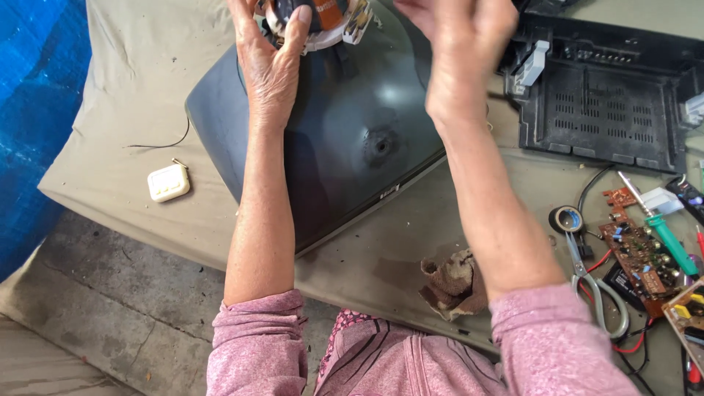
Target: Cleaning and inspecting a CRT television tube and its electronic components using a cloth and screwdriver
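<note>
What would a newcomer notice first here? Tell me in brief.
The big dark picture tube lying face down at top centre, with the left hand gripping the coil assembly on its neck. The right hand hovers blurred beside it. At the right edge lie a circuit board, scissors and a black plastic casing.

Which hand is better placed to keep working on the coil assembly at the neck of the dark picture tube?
Left, probably. The left hand already grips the white and copper coil assembly on the dark grey glass picture tube. The right hand looks blurred and is raised beside it, apparently holding nothing.
</note>
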